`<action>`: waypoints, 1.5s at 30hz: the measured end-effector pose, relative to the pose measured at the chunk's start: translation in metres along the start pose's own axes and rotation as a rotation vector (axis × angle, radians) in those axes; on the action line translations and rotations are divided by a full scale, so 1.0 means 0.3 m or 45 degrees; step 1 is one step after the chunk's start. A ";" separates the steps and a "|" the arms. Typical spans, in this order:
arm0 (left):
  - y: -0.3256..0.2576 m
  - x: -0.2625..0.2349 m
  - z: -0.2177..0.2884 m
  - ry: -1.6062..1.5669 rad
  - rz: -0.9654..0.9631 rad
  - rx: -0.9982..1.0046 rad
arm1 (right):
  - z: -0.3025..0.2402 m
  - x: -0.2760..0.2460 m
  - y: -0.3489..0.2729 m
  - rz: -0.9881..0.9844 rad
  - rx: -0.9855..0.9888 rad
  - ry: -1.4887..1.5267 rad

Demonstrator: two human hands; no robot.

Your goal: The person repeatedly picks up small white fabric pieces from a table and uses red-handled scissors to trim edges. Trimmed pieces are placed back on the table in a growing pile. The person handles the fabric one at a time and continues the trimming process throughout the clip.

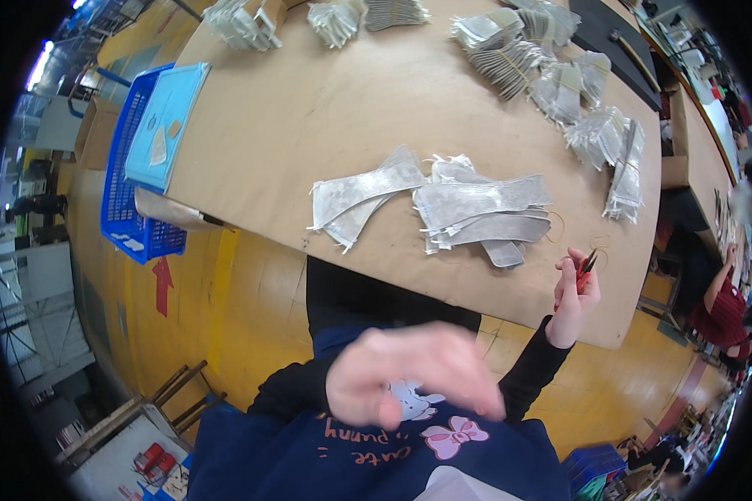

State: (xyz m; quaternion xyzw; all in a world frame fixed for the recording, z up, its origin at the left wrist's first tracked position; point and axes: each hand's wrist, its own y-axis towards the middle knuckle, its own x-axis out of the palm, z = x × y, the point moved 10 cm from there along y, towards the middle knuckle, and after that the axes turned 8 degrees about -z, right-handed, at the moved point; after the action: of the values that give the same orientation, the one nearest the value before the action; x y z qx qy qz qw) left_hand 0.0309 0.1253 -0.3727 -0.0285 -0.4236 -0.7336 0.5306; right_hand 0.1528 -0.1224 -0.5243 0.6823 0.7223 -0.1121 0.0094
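Note:
My left hand [414, 371] is raised before my chest, blurred by motion. Its fingers stretch to the right with the thumb apart, and I see nothing in it. At the table's front right edge, my right hand [575, 292] is closed around red-handled snips [588, 269], dark blades pointing up. A thin yellowish band [600, 244] lies by the blades, and another band [557, 225] lies beside the grey pieces. Ahead of me is a loose pile of flat grey fabric pieces [485, 204] with frayed white ends. Left of it, a smaller pair of grey pieces [363, 196] lies crossed.
Banded bundles of grey pieces [510, 63] line the far right of the brown table [276, 125]; more bundles [334, 23] lie at its far left. A blue basket [117, 200] with a light-blue folder [167, 125] stands left. At right, a hammer [635, 57] lies on a black surface.

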 end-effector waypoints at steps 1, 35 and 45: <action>0.020 0.045 0.010 -0.199 -0.028 -0.003 | -0.006 0.015 0.014 -0.032 0.079 -0.203; -0.209 0.393 -0.206 -0.746 -0.264 -0.462 | -0.655 0.574 -0.477 -1.158 -1.334 -1.437; 0.097 0.206 -0.094 -0.186 -0.118 -0.120 | -0.365 0.103 -0.077 -0.412 -0.359 -0.411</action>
State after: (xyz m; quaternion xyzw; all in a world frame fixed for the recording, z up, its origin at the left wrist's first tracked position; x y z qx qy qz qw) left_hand 0.0389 0.0582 -0.3432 -0.0874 -0.4270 -0.7724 0.4619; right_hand 0.1431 -0.0739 -0.4192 0.5233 0.8196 -0.1178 0.2013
